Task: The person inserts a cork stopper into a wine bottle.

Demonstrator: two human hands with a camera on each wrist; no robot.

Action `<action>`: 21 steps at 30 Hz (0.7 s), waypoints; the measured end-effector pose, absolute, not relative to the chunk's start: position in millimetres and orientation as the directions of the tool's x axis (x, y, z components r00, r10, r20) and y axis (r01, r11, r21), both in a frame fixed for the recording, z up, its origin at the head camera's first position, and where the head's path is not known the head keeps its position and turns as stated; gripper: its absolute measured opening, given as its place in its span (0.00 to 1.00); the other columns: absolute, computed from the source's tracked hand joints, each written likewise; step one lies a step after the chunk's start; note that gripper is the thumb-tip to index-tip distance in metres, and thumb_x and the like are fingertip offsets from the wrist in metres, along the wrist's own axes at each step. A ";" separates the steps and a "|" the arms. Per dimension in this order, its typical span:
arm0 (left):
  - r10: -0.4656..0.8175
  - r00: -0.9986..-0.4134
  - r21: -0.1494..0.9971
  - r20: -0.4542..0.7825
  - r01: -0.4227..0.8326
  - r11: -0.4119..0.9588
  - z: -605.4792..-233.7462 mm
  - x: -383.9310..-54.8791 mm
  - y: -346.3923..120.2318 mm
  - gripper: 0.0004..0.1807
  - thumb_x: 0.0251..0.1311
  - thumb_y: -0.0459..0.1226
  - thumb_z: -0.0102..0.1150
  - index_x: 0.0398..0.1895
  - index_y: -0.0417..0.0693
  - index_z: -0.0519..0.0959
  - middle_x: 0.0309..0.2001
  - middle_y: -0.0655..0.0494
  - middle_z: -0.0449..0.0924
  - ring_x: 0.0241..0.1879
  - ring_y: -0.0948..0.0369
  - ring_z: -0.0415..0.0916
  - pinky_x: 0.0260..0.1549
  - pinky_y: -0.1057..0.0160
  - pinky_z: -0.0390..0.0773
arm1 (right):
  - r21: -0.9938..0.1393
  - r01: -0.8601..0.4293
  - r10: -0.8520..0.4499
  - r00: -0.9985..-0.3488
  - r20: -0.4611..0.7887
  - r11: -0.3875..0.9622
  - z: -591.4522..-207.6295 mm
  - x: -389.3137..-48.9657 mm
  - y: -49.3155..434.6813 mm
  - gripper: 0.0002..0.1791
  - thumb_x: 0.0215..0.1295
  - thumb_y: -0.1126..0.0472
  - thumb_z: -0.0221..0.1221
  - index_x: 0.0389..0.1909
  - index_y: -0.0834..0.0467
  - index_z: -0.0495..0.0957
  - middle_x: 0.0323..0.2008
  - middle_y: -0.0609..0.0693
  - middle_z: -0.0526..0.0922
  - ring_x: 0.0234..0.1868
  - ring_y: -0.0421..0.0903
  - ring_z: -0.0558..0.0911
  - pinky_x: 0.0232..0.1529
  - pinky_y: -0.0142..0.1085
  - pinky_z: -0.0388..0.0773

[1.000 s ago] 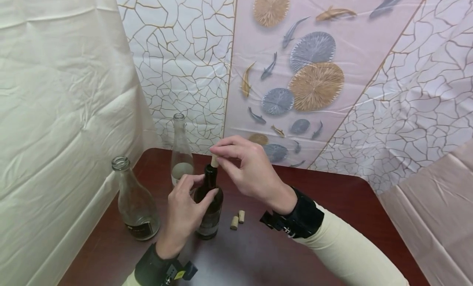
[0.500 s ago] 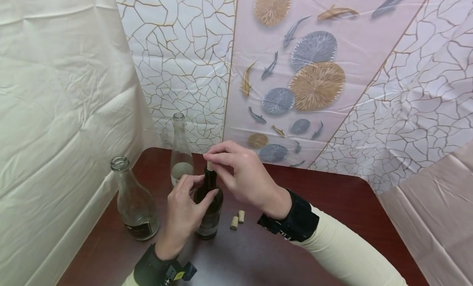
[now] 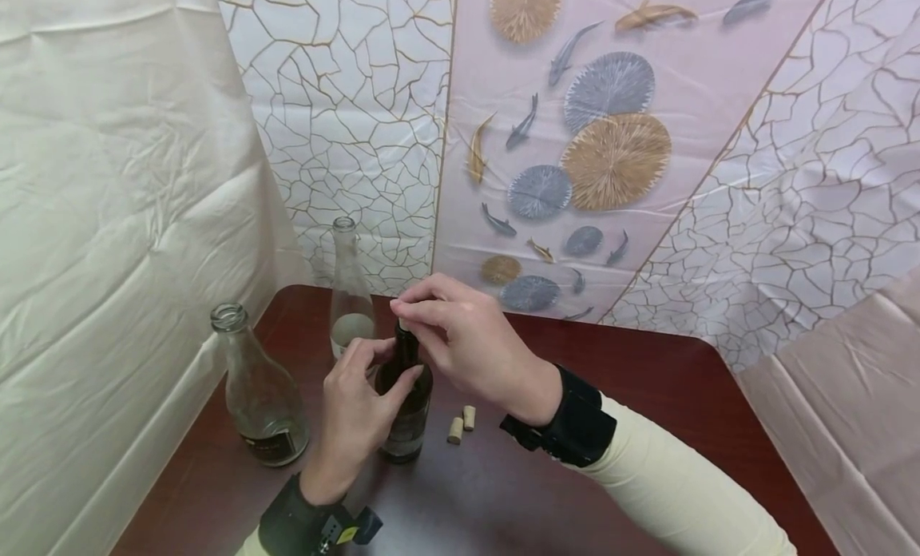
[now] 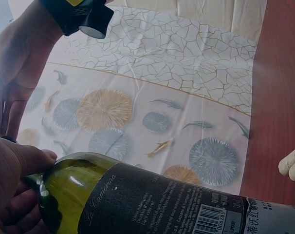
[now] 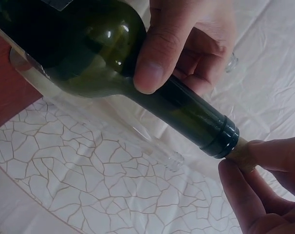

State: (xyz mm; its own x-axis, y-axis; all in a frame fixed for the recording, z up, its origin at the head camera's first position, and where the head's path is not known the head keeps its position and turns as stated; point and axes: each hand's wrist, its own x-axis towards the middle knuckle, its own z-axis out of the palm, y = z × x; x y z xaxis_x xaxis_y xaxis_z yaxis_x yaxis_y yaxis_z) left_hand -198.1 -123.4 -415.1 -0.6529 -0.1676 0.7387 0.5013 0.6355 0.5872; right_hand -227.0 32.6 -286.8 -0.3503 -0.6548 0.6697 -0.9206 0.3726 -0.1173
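A dark green wine bottle (image 3: 410,424) stands upright on the table, its black label (image 4: 152,204) facing the left wrist camera. My left hand (image 3: 359,404) grips it around the shoulder and lower neck, thumb on the near side. At the mouth, my right hand (image 3: 467,340) pinches a cork (image 5: 242,155) between thumb and fingers. In the right wrist view the cork's lower end sits at the bottle's opening, with part of its length showing above the rim. In the head view the fingers hide most of the cork.
Two loose corks (image 3: 456,430) lie on the dark red table (image 3: 575,476) right of the bottle. One clear glass bottle (image 3: 262,396) stands at the left, another clear bottle (image 3: 350,292) behind the left hand. Patterned cloth (image 3: 539,140) hangs along the back and sides.
My right hand has moved left and slightly down with the cork, from above the bottle's mouth onto it; less cork shows now. The left hand keeps its grip on the bottle.
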 end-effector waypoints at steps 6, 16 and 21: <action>-0.176 -0.659 0.596 0.731 0.490 0.636 -417.4 -197.9 -123.6 0.22 0.47 0.42 0.75 0.44 0.44 0.80 0.38 0.51 0.80 0.37 0.58 0.81 0.35 0.55 0.86 | -0.144 -0.921 -0.632 -0.356 0.688 0.363 -293.3 -227.8 32.5 0.13 0.63 0.66 0.63 0.48 0.60 0.85 0.44 0.50 0.83 0.47 0.40 0.82 0.41 0.27 0.79; -0.164 -0.649 0.584 0.743 0.509 0.632 -418.2 -199.8 -123.6 0.23 0.47 0.42 0.75 0.45 0.43 0.80 0.38 0.51 0.80 0.38 0.58 0.80 0.34 0.55 0.86 | -0.136 -0.927 -0.596 -0.331 0.731 0.348 -296.0 -229.8 33.6 0.12 0.62 0.66 0.64 0.47 0.60 0.86 0.42 0.50 0.83 0.47 0.41 0.83 0.41 0.28 0.81; -0.165 -0.650 0.589 0.742 0.514 0.624 -417.6 -200.1 -124.0 0.22 0.47 0.42 0.75 0.45 0.42 0.80 0.38 0.50 0.80 0.37 0.57 0.80 0.33 0.53 0.85 | -0.143 -0.930 -0.599 -0.330 0.730 0.338 -296.6 -230.7 33.2 0.13 0.62 0.66 0.64 0.47 0.60 0.86 0.42 0.51 0.83 0.47 0.41 0.83 0.40 0.28 0.81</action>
